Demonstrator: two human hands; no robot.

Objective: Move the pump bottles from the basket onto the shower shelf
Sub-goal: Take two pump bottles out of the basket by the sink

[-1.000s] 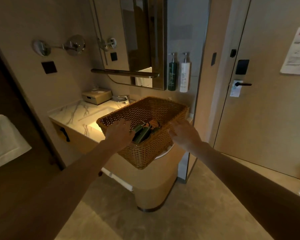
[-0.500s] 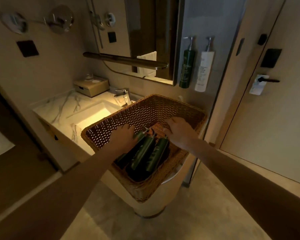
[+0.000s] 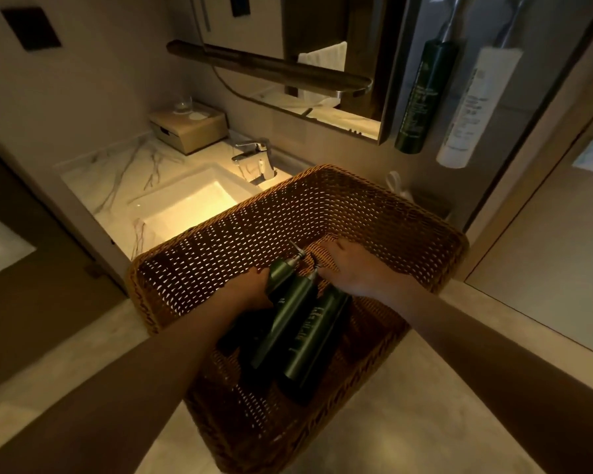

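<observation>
A woven wicker basket stands on the end of the vanity, right below me. Three dark green pump bottles lie side by side in it, pumps pointing away from me: a left one, a middle one and a right one. My left hand is inside the basket with its fingers curled on the left bottle's upper body. My right hand lies palm down over the right bottle's pump, fingers spread, thumb by the pump neck. No shower shelf is in view.
A lit sink with a faucet and a tissue box lie behind the basket. A green bottle and a white bottle hang on the wall. A narrow ledge runs under the mirror. A door is at right.
I have moved closer and look more steeply down into the basket. Both hands went deeper in; the left now grips the left bottle, the right rests on the right bottle's pump.
</observation>
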